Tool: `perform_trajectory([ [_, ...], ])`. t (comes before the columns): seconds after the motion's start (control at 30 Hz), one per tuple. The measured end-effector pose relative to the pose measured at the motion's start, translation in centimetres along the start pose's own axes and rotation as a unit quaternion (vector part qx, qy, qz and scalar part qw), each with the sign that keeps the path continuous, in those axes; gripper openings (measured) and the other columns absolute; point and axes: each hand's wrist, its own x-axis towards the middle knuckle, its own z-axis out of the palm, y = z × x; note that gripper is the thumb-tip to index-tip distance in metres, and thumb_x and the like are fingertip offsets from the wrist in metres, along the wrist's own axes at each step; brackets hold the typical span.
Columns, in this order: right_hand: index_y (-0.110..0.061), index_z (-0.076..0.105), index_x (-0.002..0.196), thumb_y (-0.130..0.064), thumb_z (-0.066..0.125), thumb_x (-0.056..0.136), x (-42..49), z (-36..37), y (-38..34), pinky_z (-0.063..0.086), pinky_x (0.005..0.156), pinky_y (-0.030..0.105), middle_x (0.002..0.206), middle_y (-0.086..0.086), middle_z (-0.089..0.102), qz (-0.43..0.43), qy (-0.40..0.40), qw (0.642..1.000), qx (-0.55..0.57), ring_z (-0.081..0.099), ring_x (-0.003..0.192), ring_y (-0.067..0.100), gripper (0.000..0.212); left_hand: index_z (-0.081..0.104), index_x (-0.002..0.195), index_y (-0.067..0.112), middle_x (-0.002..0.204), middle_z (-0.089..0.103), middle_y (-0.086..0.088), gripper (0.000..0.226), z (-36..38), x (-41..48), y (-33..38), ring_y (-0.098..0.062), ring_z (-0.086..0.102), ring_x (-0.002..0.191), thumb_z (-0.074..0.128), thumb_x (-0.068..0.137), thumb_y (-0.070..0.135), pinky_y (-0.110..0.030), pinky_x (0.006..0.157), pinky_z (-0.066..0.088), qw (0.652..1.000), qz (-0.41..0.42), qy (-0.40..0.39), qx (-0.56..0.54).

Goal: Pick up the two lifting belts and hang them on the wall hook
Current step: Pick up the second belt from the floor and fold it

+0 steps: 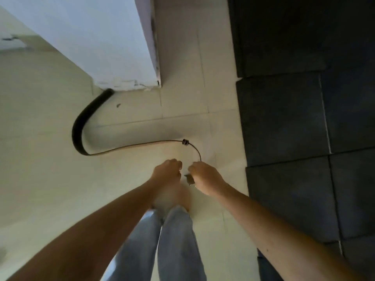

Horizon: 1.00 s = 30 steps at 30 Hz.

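Observation:
One black lifting belt [78, 128] curves over the pale tiled floor, its wide end against the base of a white wall corner [125, 57]. It narrows into a thin strap with a small dark loop [185, 142] and rises to my right hand [205, 177], which is shut on the belt's buckle end. My left hand [168, 171] is right beside it with fingers curled; whether it grips the strap is hidden. No second belt and no wall hook are in view.
Dark rubber mat tiles [304, 118] cover the floor to the right. My legs in light blue jeans [174, 246] stand below the hands. A small dark speck [118, 105] lies on the pale tiles [40, 159].

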Motion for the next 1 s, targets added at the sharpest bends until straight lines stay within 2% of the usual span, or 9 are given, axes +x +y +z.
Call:
perform_trajectory([
  [0.13,-0.009,0.07,0.064,-0.003,0.088,0.052,6.4,10.0,5.1,0.058,0.067,0.035,0.065,0.012,0.067,-0.074,-0.054,0.975,-0.203,0.067,0.065,0.03,0.022,0.056,0.119,0.014,0.119,0.058,-0.005,0.031,9.0,7.4,-2.6,-0.021,0.056,0.108,0.048,0.089,0.011,-0.034,0.085,0.051,0.997,-0.002,-0.074,0.033],
  [0.27,0.001,0.074,0.097,-0.017,0.08,0.071,11.4,15.1,9.2,0.046,0.104,0.041,0.107,0.023,0.071,-0.06,-0.117,0.937,-0.324,0.064,0.109,0.034,0.033,0.052,0.124,0.015,0.126,0.054,-0.005,0.036,14.9,11.6,-5.1,-0.023,0.051,0.118,0.048,0.088,0.011,-0.037,0.094,0.047,0.992,-0.009,-0.12,0.042],
  [0.37,-0.007,0.077,0.063,-0.013,0.085,0.052,14.4,19.2,11.5,0.059,0.081,0.038,0.062,0.009,0.073,-0.073,-0.063,0.944,-0.314,0.073,0.068,0.028,0.015,0.054,0.121,0.018,0.126,0.054,-0.003,0.033,17.3,12.9,-7.1,-0.023,0.053,0.116,0.05,0.088,0.014,-0.037,0.096,0.046,0.992,-0.029,-0.122,-0.004],
  [0.47,-0.01,0.074,0.063,-0.008,0.08,0.057,14.9,18.6,9.8,0.057,0.072,0.037,0.055,0.006,0.069,-0.087,-0.085,0.925,-0.359,0.068,0.057,0.028,0.009,0.058,0.114,0.02,0.124,0.057,0.0,0.032,16.9,12.4,-9.6,-0.022,0.056,0.111,0.053,0.084,0.012,-0.034,0.09,0.048,0.99,-0.06,-0.101,-0.075],
  [0.57,-0.017,0.07,0.062,-0.007,0.083,0.054,13.6,15.7,5.9,0.048,0.063,0.028,0.059,0.0,0.069,-0.09,-0.119,0.942,-0.3,0.067,0.058,0.022,0.018,0.061,0.113,0.02,0.124,0.059,-0.003,0.035,14.6,9.8,-12.5,-0.022,0.058,0.11,0.049,0.083,0.008,-0.032,0.086,0.048,0.985,-0.105,-0.092,-0.097],
  [0.7,-0.006,0.061,0.103,-0.011,0.056,0.088,11.5,10.1,-1.9,0.042,0.067,0.035,0.099,0.014,0.069,-0.092,-0.113,0.983,-0.113,0.067,0.09,0.033,0.017,0.063,0.113,0.016,0.123,0.062,-0.009,0.034,9.1,4.1,-16.1,-0.027,0.061,0.106,0.053,0.081,0.011,-0.03,0.084,0.048,0.978,-0.146,-0.088,-0.119],
  [0.77,-0.006,0.057,0.104,-0.019,0.051,0.093,10.5,7.3,-5.8,0.038,0.065,0.035,0.102,0.016,0.067,-0.061,-0.105,0.992,-0.016,0.065,0.093,0.035,0.018,0.065,0.114,0.011,0.124,0.064,-0.013,0.034,5.8,1.1,-16.9,-0.03,0.058,0.112,0.05,0.083,0.007,-0.03,0.088,0.045,0.968,-0.167,-0.07,-0.171],
  [0.87,-0.012,0.054,0.091,-0.029,0.055,0.093,9.1,3.0,-11.4,0.04,0.065,0.034,0.095,0.014,0.067,-0.016,-0.1,0.989,0.11,0.064,0.09,0.032,0.017,0.07,0.102,0.008,0.115,0.067,-0.021,0.031,0.5,-3.8,-17.7,-0.035,0.061,0.103,0.046,0.084,-0.001,-0.03,0.077,0.045,0.92,-0.225,0.004,-0.321],
  [1.0,-0.017,0.059,0.09,-0.03,0.06,0.088,6.3,-2.7,-17.6,0.052,0.079,0.037,0.092,0.005,0.069,0.011,-0.065,0.966,0.251,0.066,0.09,0.027,0.013,0.066,0.077,0.015,0.082,0.063,-0.011,0.022,-6.7,-10.5,-17.9,-0.019,0.055,0.065,0.048,0.088,0.007,-0.026,0.059,0.044,0.751,-0.264,0.084,-0.6],
])
